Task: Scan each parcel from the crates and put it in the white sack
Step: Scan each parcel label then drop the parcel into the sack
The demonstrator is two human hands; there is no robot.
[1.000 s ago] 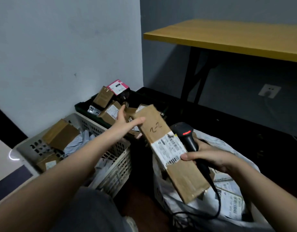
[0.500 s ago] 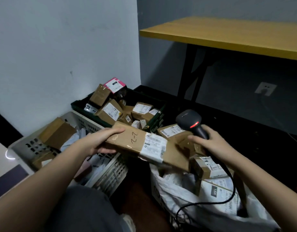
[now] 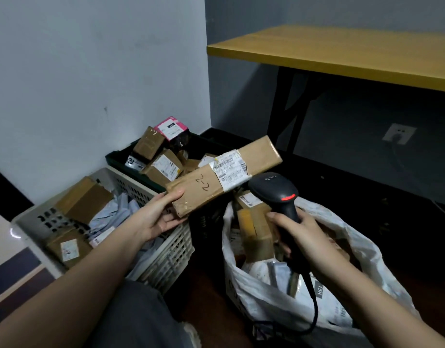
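Overhead, parcel (image 3: 224, 175) held past crate rim (image 3: 131, 183), above sack (image 3: 362, 249).

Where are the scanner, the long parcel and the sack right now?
scanner (image 3: 274, 190), head view, on top of its black head.
long parcel (image 3: 191, 194), head view, on its brown face near the handwriting.
sack (image 3: 266, 297), head view, on its white front wall.

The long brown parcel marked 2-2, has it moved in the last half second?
Yes. The long brown parcel, held by the left hand, has swung its far end up, higher against the dark crate.
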